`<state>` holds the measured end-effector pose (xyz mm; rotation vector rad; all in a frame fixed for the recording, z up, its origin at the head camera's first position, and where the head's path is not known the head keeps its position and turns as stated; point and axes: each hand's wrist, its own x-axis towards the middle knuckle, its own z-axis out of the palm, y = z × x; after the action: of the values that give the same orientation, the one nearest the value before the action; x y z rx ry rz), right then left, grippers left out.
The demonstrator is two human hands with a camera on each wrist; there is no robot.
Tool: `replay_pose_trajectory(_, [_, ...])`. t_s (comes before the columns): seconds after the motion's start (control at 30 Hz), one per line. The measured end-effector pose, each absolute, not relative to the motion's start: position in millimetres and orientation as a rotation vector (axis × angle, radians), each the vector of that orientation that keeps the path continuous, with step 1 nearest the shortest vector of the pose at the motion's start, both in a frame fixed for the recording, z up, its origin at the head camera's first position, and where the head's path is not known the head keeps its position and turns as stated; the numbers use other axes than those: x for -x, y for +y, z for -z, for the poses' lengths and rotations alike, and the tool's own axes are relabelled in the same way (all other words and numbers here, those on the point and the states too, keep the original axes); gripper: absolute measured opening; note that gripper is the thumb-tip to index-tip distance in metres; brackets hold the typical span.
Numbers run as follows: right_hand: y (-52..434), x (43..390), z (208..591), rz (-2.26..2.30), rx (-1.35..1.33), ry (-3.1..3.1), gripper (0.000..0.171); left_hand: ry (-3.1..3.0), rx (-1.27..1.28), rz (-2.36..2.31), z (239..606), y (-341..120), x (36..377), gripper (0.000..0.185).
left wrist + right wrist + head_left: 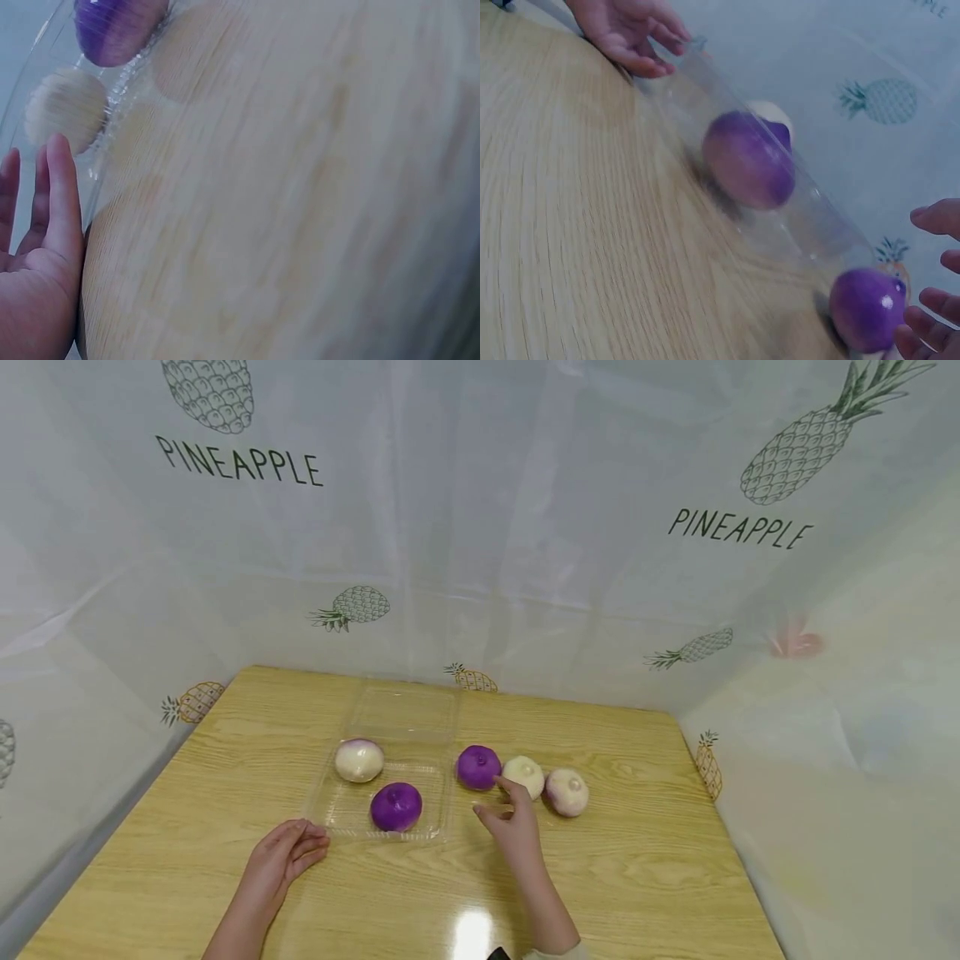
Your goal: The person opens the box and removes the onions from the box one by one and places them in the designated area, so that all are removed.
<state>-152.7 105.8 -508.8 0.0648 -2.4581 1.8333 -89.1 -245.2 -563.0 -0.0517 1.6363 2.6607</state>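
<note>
Left hand [288,852] relaxed, fingers at tray [352,828] front-left corner. Right hand [510,822] loose, empty, just beside purple bun [478,767]; bare table [637,877] right of it.

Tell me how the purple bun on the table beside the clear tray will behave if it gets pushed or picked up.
The purple bun looks rounded and domed, so a sideways push may well roll or skid it on the glossy wooden table. Its smooth, matte surface suggests something soft that could dent under a firm pinch. It sits close to the white bun, so a push rightward would probably bump that one.
</note>
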Motion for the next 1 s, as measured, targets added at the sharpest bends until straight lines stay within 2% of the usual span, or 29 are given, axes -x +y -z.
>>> replay_pose_trajectory(0.53, [58,157,493,-1.817,-0.376,-2.543,0.052,1.651,0.086,-2.641,563,-246,90,0.026])
replay_pose_trajectory(1.0, [16,170,489,-1.777,-0.443,-2.666,0.051,1.611,0.077,-2.662,563,-247,89,0.025])
